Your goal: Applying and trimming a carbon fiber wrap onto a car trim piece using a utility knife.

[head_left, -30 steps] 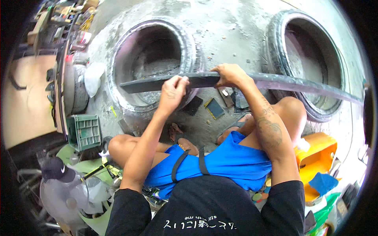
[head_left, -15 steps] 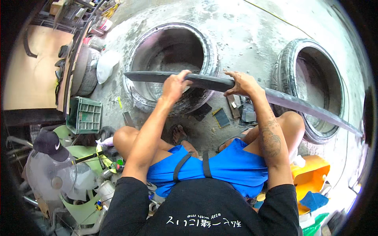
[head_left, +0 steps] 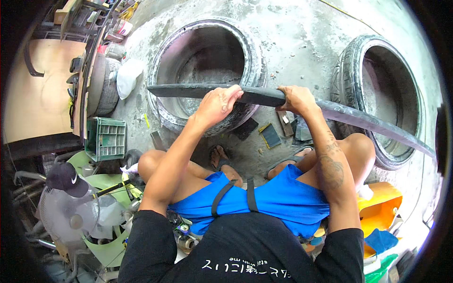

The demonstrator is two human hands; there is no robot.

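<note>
A long, dark grey, slightly curved panel strip (head_left: 259, 95) runs crosswise in front of me, from over the left tyre (head_left: 255, 59) to past the right tyre (head_left: 347, 92). My left hand (head_left: 220, 105) is closed over the strip left of its middle, thumb and fingers close together at its upper edge. Farther right, my right hand (head_left: 297, 99) also grips the strip, with fingers over the far edge and the thumb underneath. Whether the strip rests on the tyres or only hangs above them, I cannot tell.
Near my feet lie a dark flat pad with a yellowish edge (head_left: 270, 136) and several small blocks. A green crate (head_left: 106, 141), a white bag (head_left: 128, 78) and a fan (head_left: 71, 214) with a black cap (head_left: 67, 180) are at left. A yellow container (head_left: 377, 203) and blue cloth (head_left: 381, 239) lie at right.
My right hand's fingers, spread at the strip before, have closed on it. My left hand has shifted slightly right along the strip. The whole view has moved a little.
</note>
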